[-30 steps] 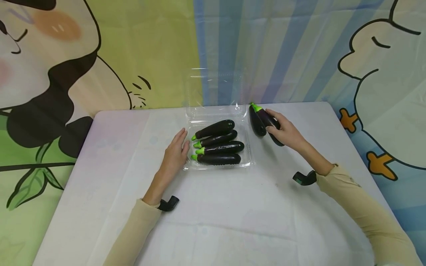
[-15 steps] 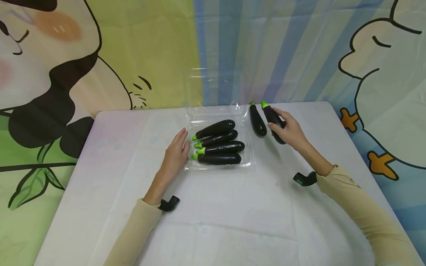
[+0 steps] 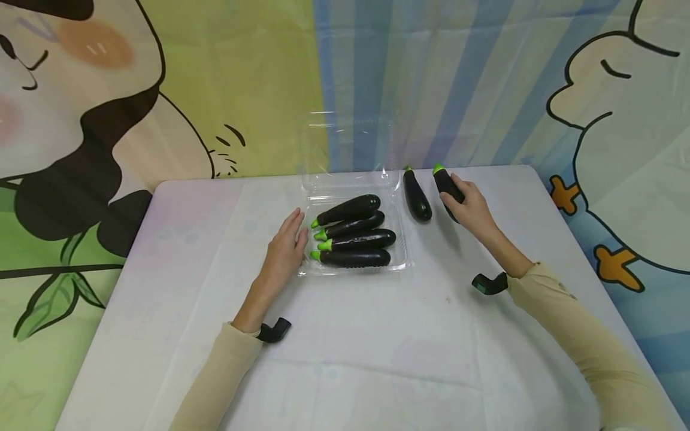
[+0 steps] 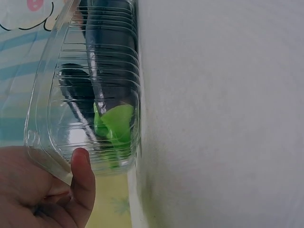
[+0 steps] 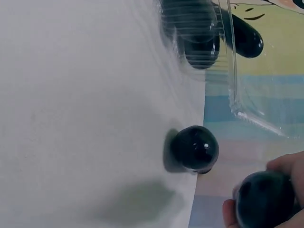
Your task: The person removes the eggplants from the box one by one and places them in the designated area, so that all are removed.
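A clear plastic clamshell box (image 3: pixel 401 263) stands at the back middle of the table with its lid (image 3: pixel 350 149) raised behind it. Several dark eggplants with green stem ends, such as the front eggplant (image 3: pixel 353 258), lie in it side by side. Along the box's left side rests my left hand (image 3: pixel 283 248), fingers extended, its thumb (image 4: pixel 83 175) at the box's corner in the left wrist view. My right hand (image 3: pixel 471 206) grips another eggplant (image 3: pixel 449 187), its green end pointing away; in the right wrist view this held eggplant (image 5: pixel 263 199) is above the table, its shadow apart from it.
One loose eggplant (image 3: pixel 417 196) lies on the white-covered table (image 3: pixel 377 359), between the box and my right hand. Behind the table's far edge hangs a cartoon-printed cloth backdrop (image 3: pixel 474 78). A black wrist mount (image 3: pixel 275 330) sticks out from the left cuff.
My right hand has moved the gripped eggplant rightward, away from the loose one, and its green end now points more straight back. The left hand and the box have stayed put.
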